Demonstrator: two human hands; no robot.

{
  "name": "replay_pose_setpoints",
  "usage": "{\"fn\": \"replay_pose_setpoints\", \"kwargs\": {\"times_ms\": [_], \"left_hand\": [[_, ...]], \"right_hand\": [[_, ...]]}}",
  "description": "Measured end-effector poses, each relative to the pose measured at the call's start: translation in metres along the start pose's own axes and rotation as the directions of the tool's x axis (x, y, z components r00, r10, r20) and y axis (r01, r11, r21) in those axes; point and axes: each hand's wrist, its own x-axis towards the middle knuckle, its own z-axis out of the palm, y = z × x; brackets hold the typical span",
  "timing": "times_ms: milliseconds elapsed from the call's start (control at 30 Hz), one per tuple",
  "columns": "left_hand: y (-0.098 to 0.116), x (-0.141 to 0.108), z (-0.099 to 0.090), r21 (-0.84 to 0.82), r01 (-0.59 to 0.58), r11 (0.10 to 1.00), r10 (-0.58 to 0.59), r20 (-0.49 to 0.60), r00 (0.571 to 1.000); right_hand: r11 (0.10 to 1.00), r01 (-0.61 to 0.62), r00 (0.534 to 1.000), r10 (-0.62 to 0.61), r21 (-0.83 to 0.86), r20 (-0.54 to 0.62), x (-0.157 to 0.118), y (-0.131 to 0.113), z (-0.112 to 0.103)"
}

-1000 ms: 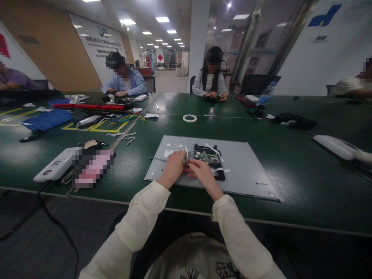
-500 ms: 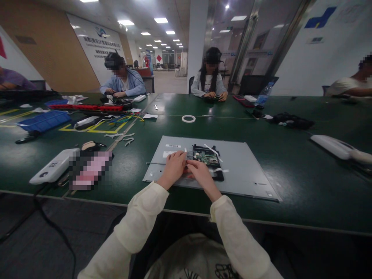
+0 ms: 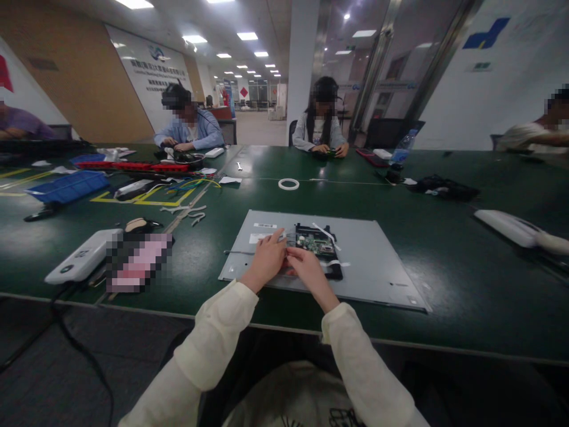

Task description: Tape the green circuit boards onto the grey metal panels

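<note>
A flat grey display panel (image 3: 373, 255) lies on the table in front of me. On its middle sits a black bracket (image 3: 336, 271) with a green circuit board (image 3: 316, 243) in it, and white tape strips (image 3: 328, 235) cross the bracket. My left hand (image 3: 267, 258) is curled beside the bracket's left edge, index finger raised a little. The fingertips of my right hand (image 3: 306, 265) are pinched together, meeting the left fingers. What lies between the fingers is too small and hidden to name. A grey cable (image 3: 237, 252) runs to the left from under my left hand.
A white tape roll (image 3: 288, 184) lies beyond the panel. To the left are a white power bank (image 3: 83, 256), a blurred pink object (image 3: 142, 258), grey cable pieces (image 3: 195, 214) and a blue tray (image 3: 69, 185). Several people sit around the table. A white device (image 3: 507, 226) lies right.
My left index finger has lifted and straightened slightly. Both hands stay at the same spot beside the bracket, and the right hand looks nearly unchanged. The view has tilted a little.
</note>
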Motion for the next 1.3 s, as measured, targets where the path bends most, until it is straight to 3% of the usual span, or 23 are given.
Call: {"fn": "replay_pose_setpoints", "kwargs": {"times_ms": [467, 933, 1133, 1300], "left_hand": [[0.000, 0.014, 0.000, -0.075, 0.102, 0.992, -0.103, -0.002, 0.995], [-0.002, 0.015, 0.001, -0.024, 0.064, 0.998, -0.064, 0.025, 0.998], [-0.009, 0.019, 0.002, -0.040, 0.077, 0.996, -0.073, 0.097, 0.993], [-0.014, 0.020, 0.003, -0.038, 0.056, 0.998, -0.053, 0.085, 0.995]], "right_hand": [[0.999, 0.040, 0.999, -0.040, -0.030, 0.003, -0.007, -0.007, 0.001], [0.940, 0.125, 0.988, -0.148, -0.317, -0.049, -0.016, -0.007, 0.003], [0.901, 0.183, 0.975, -0.216, -0.394, -0.041, -0.020, -0.002, 0.003], [0.855, 0.262, 0.956, -0.293, -0.448, 0.002, -0.029, -0.006, 0.002]]}}
